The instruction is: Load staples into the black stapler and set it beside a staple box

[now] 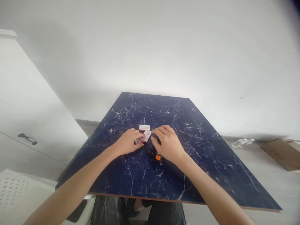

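Closest to me, my legs (167, 214) in dark cloth show below the near edge of the blue, white-veined surface (131, 178). Past that edge, on the near side of the surface's middle, a black device (158, 157) with an orange patch lies partly under my right hand (167, 144). That hand is arched, fingers bent, and I can't tell whether it grips anything. My left hand (127, 142) pinches a red-and-white box (138, 141) between thumb and fingers. A tilted white box (147, 135) overlaps it, its long axis slanting away toward the far right corner, its upper end just beside my right fingers (touching or not, I can't say). So it sits in the gap between my hands, about as close to one as the other. Just beyond, a third box (144, 127) lies with its long side roughly along the far edge. Then comes the room: a white cabinet (30, 103) off the left edge, a clear bottle (239, 143) and some cardboard (281, 153) off the right, a pale wall (152, 47) behind.
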Tool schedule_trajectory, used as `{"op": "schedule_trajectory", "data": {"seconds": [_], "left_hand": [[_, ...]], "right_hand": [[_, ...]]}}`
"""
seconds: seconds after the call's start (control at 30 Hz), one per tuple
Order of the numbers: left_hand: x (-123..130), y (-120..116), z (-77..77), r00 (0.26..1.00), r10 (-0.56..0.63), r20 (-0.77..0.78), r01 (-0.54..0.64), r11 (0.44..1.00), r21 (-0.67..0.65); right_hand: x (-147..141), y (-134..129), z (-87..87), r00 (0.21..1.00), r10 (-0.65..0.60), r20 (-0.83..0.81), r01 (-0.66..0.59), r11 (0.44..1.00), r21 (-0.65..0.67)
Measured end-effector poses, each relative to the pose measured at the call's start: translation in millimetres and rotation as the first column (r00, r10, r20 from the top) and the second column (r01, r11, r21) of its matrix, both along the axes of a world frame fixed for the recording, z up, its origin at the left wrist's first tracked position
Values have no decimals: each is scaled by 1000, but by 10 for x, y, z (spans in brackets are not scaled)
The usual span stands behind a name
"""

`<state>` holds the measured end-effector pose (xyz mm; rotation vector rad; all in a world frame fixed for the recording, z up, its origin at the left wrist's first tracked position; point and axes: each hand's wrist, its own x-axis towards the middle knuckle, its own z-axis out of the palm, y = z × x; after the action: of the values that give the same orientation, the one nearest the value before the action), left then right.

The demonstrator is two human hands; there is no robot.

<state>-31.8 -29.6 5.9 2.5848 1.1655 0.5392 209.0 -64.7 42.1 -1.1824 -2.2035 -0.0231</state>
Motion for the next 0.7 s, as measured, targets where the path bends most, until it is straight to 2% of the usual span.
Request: {"op": "schedule_trajectory", "data": {"seconds": [0.07, 0.17, 0.23, 0.33, 0.43, 0.53, 0.7], "left_hand": [[-21, 22, -15, 999, -28, 34, 27, 999, 30], [-65, 150, -39, 996, -47, 69, 45, 999, 29], [-59, 267, -41, 994, -100, 42, 101, 995, -12], [20, 421, -15, 989, -147, 3, 147, 986, -81], [150, 481, 12, 989, -145, 3, 145, 982, -120], [266, 447, 13, 991, -131, 36, 135, 981, -138], [329, 390, -2, 990, -129, 59, 136, 984, -115]], "right_hand": [[-47, 120, 76, 999, -18, 33, 19, 999, -32], [106, 348, 95, 995, -81, -66, 73, 991, -113], [308, 474, 23, 984, -113, -139, 91, 984, -151], [639, 586, -182, 964, -187, -191, 152, 971, -184], [892, 610, -405, 980, -104, -171, 46, 948, -313], [984, 586, -536, 993, -31, -116, -20, 911, -412], [880, 566, -582, 999, -7, -32, -7, 921, -389]]}}
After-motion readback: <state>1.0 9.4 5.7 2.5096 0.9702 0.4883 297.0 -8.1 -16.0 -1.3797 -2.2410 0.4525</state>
